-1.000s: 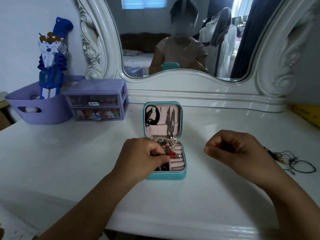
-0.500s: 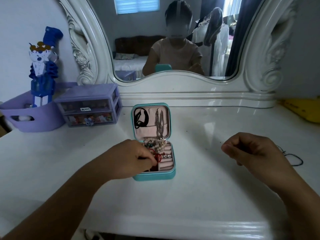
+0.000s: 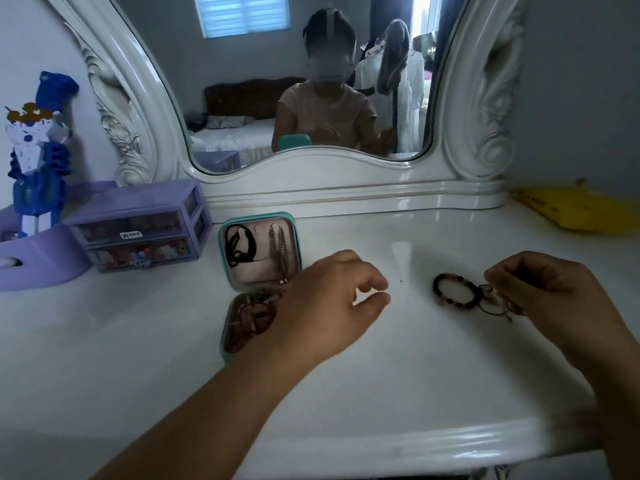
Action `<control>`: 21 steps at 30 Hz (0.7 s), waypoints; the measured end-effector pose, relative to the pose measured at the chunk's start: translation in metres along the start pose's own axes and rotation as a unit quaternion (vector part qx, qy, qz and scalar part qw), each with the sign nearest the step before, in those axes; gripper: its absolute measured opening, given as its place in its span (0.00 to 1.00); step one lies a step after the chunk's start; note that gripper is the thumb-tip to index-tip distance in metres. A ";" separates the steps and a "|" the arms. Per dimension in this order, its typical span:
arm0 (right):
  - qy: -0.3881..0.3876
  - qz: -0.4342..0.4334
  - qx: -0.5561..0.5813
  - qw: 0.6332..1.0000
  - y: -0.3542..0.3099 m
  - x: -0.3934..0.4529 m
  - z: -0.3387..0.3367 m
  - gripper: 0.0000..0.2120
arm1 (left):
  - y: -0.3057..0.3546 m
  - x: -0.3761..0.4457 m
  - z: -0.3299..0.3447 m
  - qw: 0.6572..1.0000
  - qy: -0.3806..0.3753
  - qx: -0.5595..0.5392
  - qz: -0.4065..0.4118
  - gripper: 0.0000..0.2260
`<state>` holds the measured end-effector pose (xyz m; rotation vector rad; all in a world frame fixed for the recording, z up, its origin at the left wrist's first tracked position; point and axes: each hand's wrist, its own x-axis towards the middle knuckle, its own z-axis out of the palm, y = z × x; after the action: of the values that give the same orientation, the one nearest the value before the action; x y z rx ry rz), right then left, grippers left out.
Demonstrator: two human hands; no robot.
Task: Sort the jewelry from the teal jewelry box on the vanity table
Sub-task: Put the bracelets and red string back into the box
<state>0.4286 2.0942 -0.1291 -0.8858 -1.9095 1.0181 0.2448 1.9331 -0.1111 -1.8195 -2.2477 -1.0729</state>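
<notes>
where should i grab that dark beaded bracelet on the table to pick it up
Pinch the dark beaded bracelet at its left arc, coming from above. It seems to lie flat as an open ring on the white table, so a finger can probably slip inside. Its right side meets thin cords by the right hand; the left side is bare.

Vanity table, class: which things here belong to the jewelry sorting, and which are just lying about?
Belongs to the job:
teal jewelry box
beaded bracelet
left hand
right hand

Just lying about:
purple drawer unit
purple basket
blue figurine
yellow item
mirror
</notes>
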 end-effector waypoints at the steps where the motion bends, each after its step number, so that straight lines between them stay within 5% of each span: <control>1: 0.014 0.004 -0.014 1.000 0.003 0.001 -0.007 0.06 | 0.007 0.006 0.011 1.000 -0.021 -0.003 0.003 0.07; 10: 0.000 0.009 -0.176 0.984 0.036 0.001 -0.034 0.03 | 0.026 0.059 0.091 0.990 -0.134 0.008 -0.029 0.15; 14: -0.043 -0.027 -0.213 0.976 0.046 0.006 -0.035 0.09 | 0.025 0.068 0.103 0.986 -0.163 0.034 -0.031 0.14; 18: -0.082 -0.033 -0.208 0.974 0.055 0.012 -0.034 0.16 | 0.026 0.070 0.105 0.989 -0.135 0.054 0.002 0.05; 21: -0.088 -0.020 -0.197 0.976 0.058 0.017 -0.033 0.17 | 0.025 0.070 0.111 0.988 -0.104 0.106 0.040 0.08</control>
<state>0.4615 2.1443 -0.1620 -0.9984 -2.3205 0.7225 0.2865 2.0528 -0.1514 -1.9888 -2.2706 -0.6307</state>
